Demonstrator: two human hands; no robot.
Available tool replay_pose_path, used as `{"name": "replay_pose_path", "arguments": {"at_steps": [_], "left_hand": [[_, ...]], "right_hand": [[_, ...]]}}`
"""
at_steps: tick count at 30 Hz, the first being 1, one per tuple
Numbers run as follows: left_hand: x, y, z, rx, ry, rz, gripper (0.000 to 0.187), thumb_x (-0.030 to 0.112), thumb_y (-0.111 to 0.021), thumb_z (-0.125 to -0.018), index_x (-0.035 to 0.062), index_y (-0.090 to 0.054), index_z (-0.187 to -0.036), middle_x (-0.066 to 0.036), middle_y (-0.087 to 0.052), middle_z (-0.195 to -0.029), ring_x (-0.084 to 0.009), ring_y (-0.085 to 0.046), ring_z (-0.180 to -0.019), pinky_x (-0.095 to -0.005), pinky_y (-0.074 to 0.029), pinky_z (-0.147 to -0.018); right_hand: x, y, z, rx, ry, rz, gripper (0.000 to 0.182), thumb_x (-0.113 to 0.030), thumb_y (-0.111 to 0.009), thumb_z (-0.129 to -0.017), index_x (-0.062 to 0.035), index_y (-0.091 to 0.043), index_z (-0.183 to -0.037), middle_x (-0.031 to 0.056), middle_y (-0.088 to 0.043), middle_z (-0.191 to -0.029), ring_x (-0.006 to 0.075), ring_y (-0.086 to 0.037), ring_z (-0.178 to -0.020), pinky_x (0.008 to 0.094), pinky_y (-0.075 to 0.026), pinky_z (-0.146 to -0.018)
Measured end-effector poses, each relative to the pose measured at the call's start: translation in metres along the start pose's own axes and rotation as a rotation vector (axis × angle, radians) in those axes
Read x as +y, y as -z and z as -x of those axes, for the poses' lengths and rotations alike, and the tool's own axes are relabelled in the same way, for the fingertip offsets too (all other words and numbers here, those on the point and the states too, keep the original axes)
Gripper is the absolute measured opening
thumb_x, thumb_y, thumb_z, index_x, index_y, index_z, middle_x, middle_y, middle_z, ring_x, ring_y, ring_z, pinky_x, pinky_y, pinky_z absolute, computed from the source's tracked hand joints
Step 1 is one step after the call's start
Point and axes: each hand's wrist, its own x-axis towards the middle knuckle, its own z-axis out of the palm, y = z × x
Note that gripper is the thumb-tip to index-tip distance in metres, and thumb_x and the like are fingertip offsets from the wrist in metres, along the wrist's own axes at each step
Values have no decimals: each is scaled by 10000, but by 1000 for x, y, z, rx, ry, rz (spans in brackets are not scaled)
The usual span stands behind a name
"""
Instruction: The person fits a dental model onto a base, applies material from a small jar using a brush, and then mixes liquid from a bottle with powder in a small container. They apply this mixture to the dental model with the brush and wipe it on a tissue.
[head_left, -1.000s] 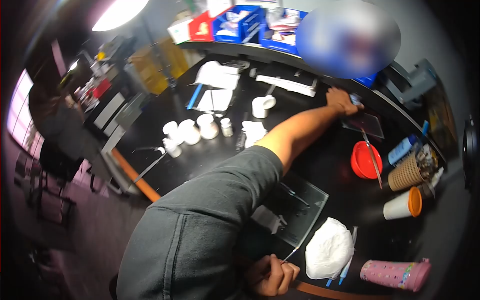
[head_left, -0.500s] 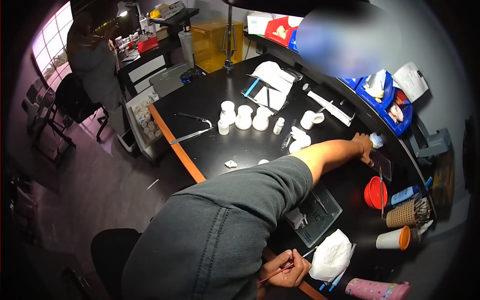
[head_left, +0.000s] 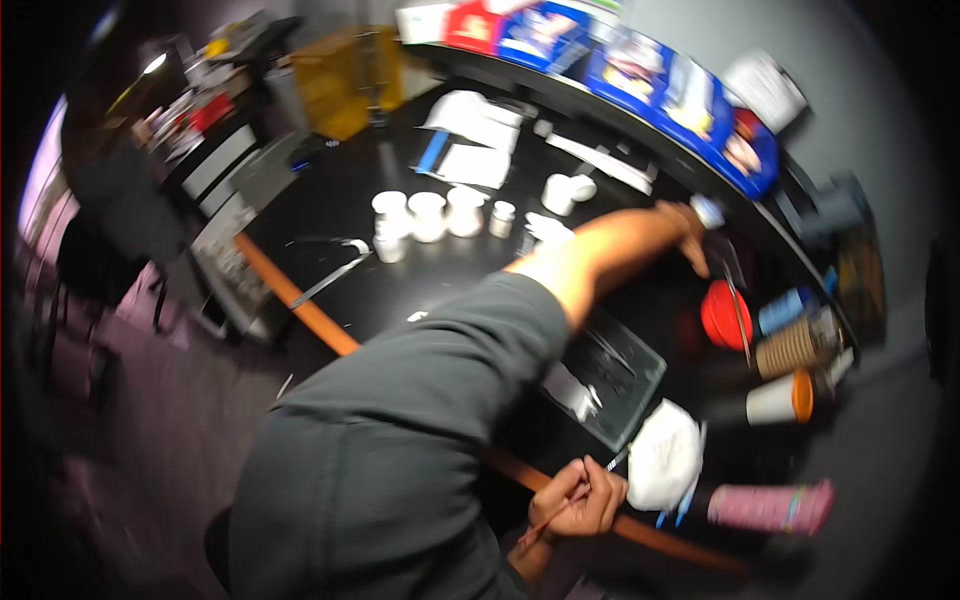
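Note:
My left hand [head_left: 684, 238] reaches across the black desk beside a small whitish object [head_left: 707, 212], perhaps a jar. Motion blur hides whether the fingers close on it. Near the desk's front edge my right hand [head_left: 580, 497] pinches a thin paintbrush [head_left: 540, 526] with a reddish handle. Its tip points at a crumpled white paper towel [head_left: 664, 455]. Between my arms lies a dark glassy tray [head_left: 632, 385] with white scraps and a thin tool on it. A red bowl [head_left: 722, 316] stands to the right, a long stick-like tool lying across it.
Several white jars [head_left: 428, 217] stand in the middle, with a white cup [head_left: 560, 194] behind them. Blue bins [head_left: 715, 150] line the back shelf. At right are a woven holder [head_left: 785, 350], an orange-rimmed cup [head_left: 803, 396] and a pink bottle [head_left: 765, 508]. A person [head_left: 110, 190] is at the far left.
The whole view has shifted and blurred as my head moved. My left hand remains by the whitish object at the far side. My right hand still holds the brush by the towel.

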Motion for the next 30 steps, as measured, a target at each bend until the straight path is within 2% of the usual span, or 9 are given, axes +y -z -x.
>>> {"name": "replay_pose_path", "arguments": {"at_steps": [1,3,10,16,20,24,27,29,30], "left_hand": [[-6,-4,-3,39,-51,10,1228,824,-848,-549,78,-604,-1493,-174,-575,-1549,-296,-577,-1417,-465,-507,-1106],[-8,3,12,48,-111,-20,1190,838,-792,-604,-49,-654,-1386,-278,-586,-1483,-372,-589,-1377,-445,-513,-1097],[-20,32,63,30,-114,14,1079,823,-755,-598,-34,-746,-1253,-243,-590,-1488,-346,-564,-1396,-439,-482,-1126],[-23,63,146,25,40,62,1129,718,-784,-592,4,-616,-1449,-192,-487,-1602,-366,-470,-1463,-503,-436,-1148],[-36,78,198,42,-38,29,919,725,-758,-620,22,-779,-1212,-248,-667,-1376,-408,-614,-1278,-501,-468,-1073],[-22,119,327,-48,-204,-49,811,634,-761,-718,36,-721,-1265,-249,-685,-1323,-372,-659,-1190,-484,-514,-1013],[-8,144,383,-122,150,75,671,549,-759,-854,146,-689,-1386,-226,-716,-1304,-364,-693,-1136,-537,-568,-970],[-32,136,385,-124,-54,-119,708,589,-776,-801,87,-725,-1298,-213,-735,-1223,-371,-703,-1102,-531,-581,-910],[-41,132,407,145,-80,-159,564,425,-785,-864,7,-722,-1237,-195,-758,-1137,-336,-731,-1026,-468,-596,-846]], "right_hand": [[-1,1,-1,-5,-8,-4,66,-46,-702,-828,17,-708,-844,87,-566,-698,261,-540,-636,368,-420,-561],[-3,4,-3,-23,-9,22,42,-21,-697,-828,11,-712,-850,95,-582,-725,266,-551,-651,373,-440,-581],[0,2,0,-3,-8,12,93,44,-693,-789,16,-713,-876,117,-619,-783,282,-571,-686,386,-470,-618],[-1,5,4,-58,-84,1,101,42,-711,-786,20,-718,-885,120,-646,-776,294,-603,-710,391,-493,-641],[-3,7,2,-86,-113,-46,99,17,-723,-803,24,-722,-902,126,-665,-790,280,-616,-710,376,-500,-643],[-4,12,1,-135,-154,-157,85,-18,-726,-848,18,-724,-925,114,-656,-807,238,-604,-703,345,-474,-610],[-9,12,-3,-224,-177,-206,105,-34,-752,-859,7,-721,-950,118,-694,-872,228,-636,-766,325,-505,-622],[-28,9,-14,-291,-181,-194,138,-35,-769,-849,3,-717,-971,126,-716,-911,238,-656,-809,324,-532,-644],[-37,5,-17,-332,-184,-218,191,-39,-791,-834,-1,-710,-1003,135,-733,-976,257,-677,-865,334,-564,-683]]}}
